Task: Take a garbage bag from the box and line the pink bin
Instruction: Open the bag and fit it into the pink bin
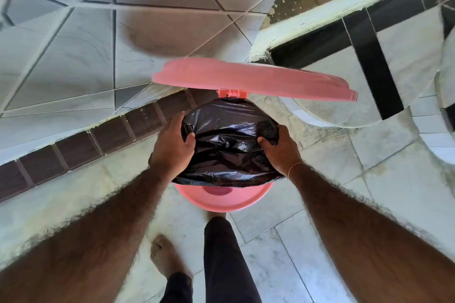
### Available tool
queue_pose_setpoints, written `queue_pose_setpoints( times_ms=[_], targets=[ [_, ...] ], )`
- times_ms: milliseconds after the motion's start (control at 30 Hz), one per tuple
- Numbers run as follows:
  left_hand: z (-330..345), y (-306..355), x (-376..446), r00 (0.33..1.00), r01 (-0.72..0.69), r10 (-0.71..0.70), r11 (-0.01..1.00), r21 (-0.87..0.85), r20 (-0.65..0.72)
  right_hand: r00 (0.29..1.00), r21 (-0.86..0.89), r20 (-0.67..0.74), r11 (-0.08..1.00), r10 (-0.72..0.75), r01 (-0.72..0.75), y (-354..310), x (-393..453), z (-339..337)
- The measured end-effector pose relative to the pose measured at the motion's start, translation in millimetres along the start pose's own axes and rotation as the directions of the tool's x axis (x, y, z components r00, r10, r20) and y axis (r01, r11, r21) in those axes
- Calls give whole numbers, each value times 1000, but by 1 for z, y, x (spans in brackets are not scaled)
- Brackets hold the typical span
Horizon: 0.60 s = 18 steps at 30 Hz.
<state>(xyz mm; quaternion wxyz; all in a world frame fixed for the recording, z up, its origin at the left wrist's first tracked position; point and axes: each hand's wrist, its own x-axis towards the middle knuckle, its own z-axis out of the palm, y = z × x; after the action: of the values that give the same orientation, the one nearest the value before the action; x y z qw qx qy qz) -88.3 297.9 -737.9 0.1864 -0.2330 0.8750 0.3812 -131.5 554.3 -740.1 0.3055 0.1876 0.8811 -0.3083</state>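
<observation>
The pink bin (222, 198) stands on the tiled floor (320, 241) by the wall's foot, its lid (246, 79) raised. The black garbage bag (229, 140) covers most of its mouth; the near rim is bare. The left hand (170, 145) and right hand (280, 152) each clamp a side of the bag. If either grip slackens, the thin plastic may slide off the rim or tear when stretched; the lid could drop. No writing is readable.

Soft, even daylight fills the scene, bright with no harsh glare. The black bag (229, 140) carries pale sheen on its creases. A faint pinkish shadow lies on the wall tiles (157, 32) above the raised lid (246, 76). Wide-angle distortion bends lines at the edges; the forearms look slightly smeared.
</observation>
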Motion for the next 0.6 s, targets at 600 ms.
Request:
queue_pose_setpoints(
  times_ms=[600],
  targets=[
    [4,-24,-59,988,42,-54,995,-92,-142,983,147,-181,989,46,-19,21,-43,19]
  ],
)
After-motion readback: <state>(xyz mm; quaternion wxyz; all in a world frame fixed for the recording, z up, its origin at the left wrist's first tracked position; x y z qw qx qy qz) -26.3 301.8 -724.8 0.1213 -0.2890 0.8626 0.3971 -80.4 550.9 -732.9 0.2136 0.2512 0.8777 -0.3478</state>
